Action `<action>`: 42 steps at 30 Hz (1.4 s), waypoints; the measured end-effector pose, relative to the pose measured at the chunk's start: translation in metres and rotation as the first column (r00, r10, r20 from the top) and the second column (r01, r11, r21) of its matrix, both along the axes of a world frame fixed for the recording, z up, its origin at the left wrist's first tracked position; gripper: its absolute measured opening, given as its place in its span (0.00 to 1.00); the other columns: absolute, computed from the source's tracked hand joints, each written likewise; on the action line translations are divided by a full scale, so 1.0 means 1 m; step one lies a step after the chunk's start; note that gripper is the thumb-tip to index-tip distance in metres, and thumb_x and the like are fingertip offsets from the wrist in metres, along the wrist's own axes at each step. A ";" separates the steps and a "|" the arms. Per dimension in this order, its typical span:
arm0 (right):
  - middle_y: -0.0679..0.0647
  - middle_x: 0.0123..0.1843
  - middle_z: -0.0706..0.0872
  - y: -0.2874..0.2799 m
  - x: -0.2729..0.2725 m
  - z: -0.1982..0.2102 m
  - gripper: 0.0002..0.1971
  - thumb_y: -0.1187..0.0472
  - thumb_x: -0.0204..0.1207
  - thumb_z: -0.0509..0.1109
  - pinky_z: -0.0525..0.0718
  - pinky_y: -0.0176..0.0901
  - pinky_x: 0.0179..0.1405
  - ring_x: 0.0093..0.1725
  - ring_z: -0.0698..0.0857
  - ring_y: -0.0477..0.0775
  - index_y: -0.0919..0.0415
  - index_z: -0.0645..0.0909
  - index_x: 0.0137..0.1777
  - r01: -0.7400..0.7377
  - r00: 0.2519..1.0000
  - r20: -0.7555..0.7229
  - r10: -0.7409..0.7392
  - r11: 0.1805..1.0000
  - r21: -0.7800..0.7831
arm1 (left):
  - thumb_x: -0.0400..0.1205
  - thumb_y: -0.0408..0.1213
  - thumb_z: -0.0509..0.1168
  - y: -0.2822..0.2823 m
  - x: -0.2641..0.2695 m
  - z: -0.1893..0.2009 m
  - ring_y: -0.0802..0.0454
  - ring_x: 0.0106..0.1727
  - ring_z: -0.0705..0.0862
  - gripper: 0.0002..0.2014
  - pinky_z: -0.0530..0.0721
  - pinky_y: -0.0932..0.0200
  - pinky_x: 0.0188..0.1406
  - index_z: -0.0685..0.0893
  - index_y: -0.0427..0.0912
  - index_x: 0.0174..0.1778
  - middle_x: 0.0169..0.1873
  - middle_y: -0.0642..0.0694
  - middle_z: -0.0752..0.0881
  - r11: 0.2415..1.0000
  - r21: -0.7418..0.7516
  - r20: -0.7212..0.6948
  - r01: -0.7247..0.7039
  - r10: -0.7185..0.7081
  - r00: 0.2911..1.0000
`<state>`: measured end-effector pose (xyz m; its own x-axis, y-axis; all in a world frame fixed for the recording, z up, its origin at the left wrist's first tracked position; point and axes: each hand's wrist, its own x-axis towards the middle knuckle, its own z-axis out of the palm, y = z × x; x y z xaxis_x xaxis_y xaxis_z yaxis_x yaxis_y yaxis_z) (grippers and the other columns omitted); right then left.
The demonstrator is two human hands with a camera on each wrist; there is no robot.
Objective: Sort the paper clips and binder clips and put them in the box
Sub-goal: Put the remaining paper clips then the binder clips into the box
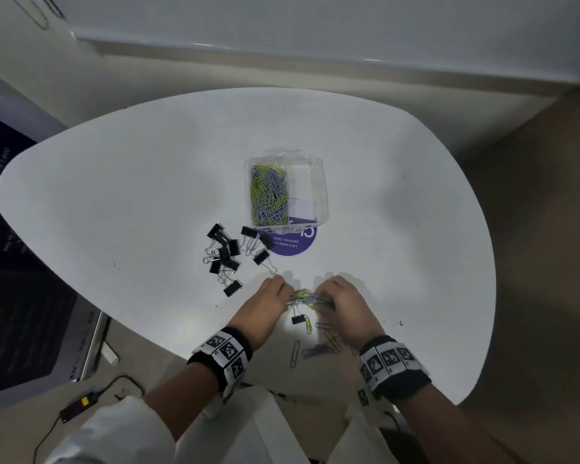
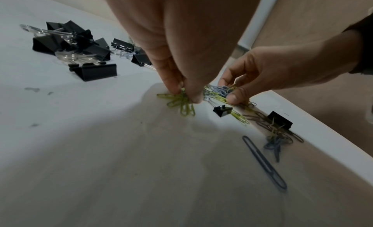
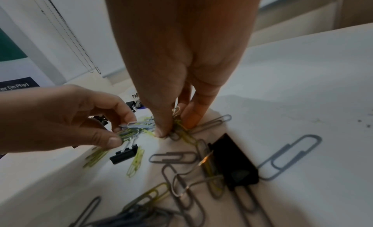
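My left hand (image 1: 286, 293) and right hand (image 1: 319, 297) meet over the white table's near edge, and each pinches part of a tangled bunch of green and grey-blue paper clips (image 1: 310, 298). In the left wrist view my left hand (image 2: 186, 94) pinches green clips (image 2: 181, 103) against the table. In the right wrist view my right hand (image 3: 175, 126) pinches clips on the table too. A small black binder clip (image 3: 124, 154) lies below the bunch, its wire handles reaching into it. The clear box (image 1: 317, 182) holds paper clips (image 1: 269, 195) in its left compartment.
Several black binder clips (image 1: 226, 256) lie in a group left of the box. Loose paper clips (image 1: 318, 344) and a larger binder clip (image 3: 234, 163) lie near the table's front edge by my right wrist. A purple round sticker (image 1: 292, 244) shows under the box.
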<state>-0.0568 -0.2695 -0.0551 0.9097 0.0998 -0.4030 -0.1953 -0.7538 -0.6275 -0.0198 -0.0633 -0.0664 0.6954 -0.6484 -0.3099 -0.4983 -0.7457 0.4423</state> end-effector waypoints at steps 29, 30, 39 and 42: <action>0.57 0.34 0.75 0.007 0.033 0.033 0.11 0.66 0.79 0.57 0.71 0.41 0.28 0.28 0.75 0.54 0.62 0.77 0.38 0.864 0.503 -0.738 -0.449 0.253 0.435 | 0.82 0.37 0.53 -0.014 0.045 0.038 0.50 0.29 0.74 0.12 0.71 0.59 0.31 0.74 0.39 0.33 0.29 0.45 0.73 0.297 0.140 -0.966 -0.944 0.252 -0.063; 0.57 0.32 0.73 0.008 0.035 0.033 0.12 0.65 0.79 0.57 0.68 0.42 0.29 0.27 0.73 0.54 0.62 0.75 0.34 0.880 0.473 -0.750 -0.463 0.205 0.428 | 0.82 0.39 0.53 -0.016 0.046 0.038 0.50 0.28 0.75 0.14 0.71 0.59 0.31 0.73 0.40 0.32 0.28 0.45 0.74 0.309 0.134 -0.965 -0.942 0.257 -0.053; 0.53 0.33 0.77 0.007 0.033 0.020 0.11 0.57 0.81 0.72 0.75 0.43 0.35 0.28 0.77 0.48 0.62 0.79 0.57 0.855 0.518 -0.715 -0.469 0.309 0.417 | 0.87 0.40 0.59 -0.020 0.045 0.031 0.52 0.27 0.76 0.12 0.74 0.61 0.29 0.77 0.37 0.42 0.28 0.44 0.74 0.418 0.051 -0.928 -0.907 0.356 0.112; 0.52 0.32 0.75 0.002 0.030 0.018 0.10 0.57 0.80 0.73 0.68 0.40 0.29 0.26 0.73 0.48 0.61 0.78 0.55 0.848 0.530 -0.718 -0.452 0.287 0.445 | 0.86 0.31 0.58 -0.020 0.045 0.035 0.54 0.24 0.69 0.07 0.67 0.65 0.24 0.80 0.37 0.47 0.26 0.48 0.70 0.360 0.101 -0.946 -0.927 0.322 0.022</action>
<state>-0.0272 -0.2674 -0.0374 0.5645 -0.0424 -0.8244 -0.7459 0.4017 -0.5314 0.0252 -0.0829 -0.0312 0.5011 -0.2810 -0.8185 0.8457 -0.0420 0.5321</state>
